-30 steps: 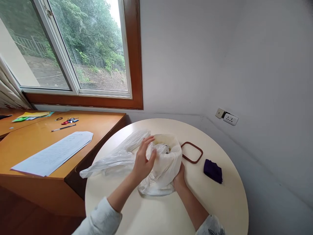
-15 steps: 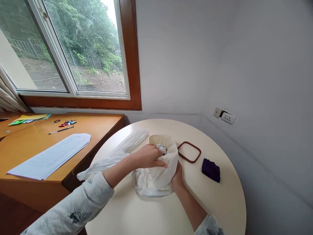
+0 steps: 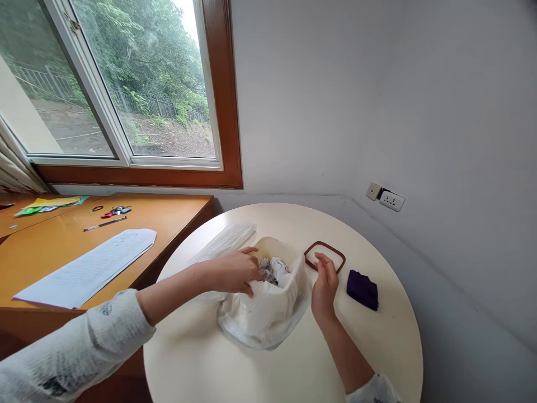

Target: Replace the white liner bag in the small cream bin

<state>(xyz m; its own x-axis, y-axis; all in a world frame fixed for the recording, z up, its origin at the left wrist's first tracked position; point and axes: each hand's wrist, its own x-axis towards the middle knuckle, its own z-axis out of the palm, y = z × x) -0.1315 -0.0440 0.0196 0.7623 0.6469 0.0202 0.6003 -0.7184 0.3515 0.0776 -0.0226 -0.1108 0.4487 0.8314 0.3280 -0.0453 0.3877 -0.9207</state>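
A cream bin (image 3: 268,246) stands on the round table with a thin, whitish plastic bag (image 3: 268,327) loosely around its lower part. Crumpled printed paper (image 3: 277,271) shows inside the mouth of the bin. Over the bin's left rim is my left hand (image 3: 240,271), fingers spread; whether they touch the rim is hard to tell. My right hand (image 3: 325,288) is raised just right of the bin, holding nothing, with its fingers loosely extended. Behind it lies a brown, rounded square frame (image 3: 340,270). A folded dark purple cloth (image 3: 362,290) rests farther right.
More clear plastic (image 3: 222,240) trails across the left of the round table (image 3: 201,369). An orange-brown desk (image 3: 180,208) adjoins it, bearing papers (image 3: 92,268), a pen (image 3: 104,224) and small coloured items (image 3: 116,211). Wall sockets (image 3: 391,200) are at the right.
My left hand has come up out of the bin's mouth and moved left. My right hand has left the bin's side and moved right. The bag has slid lower and spread around the bin.
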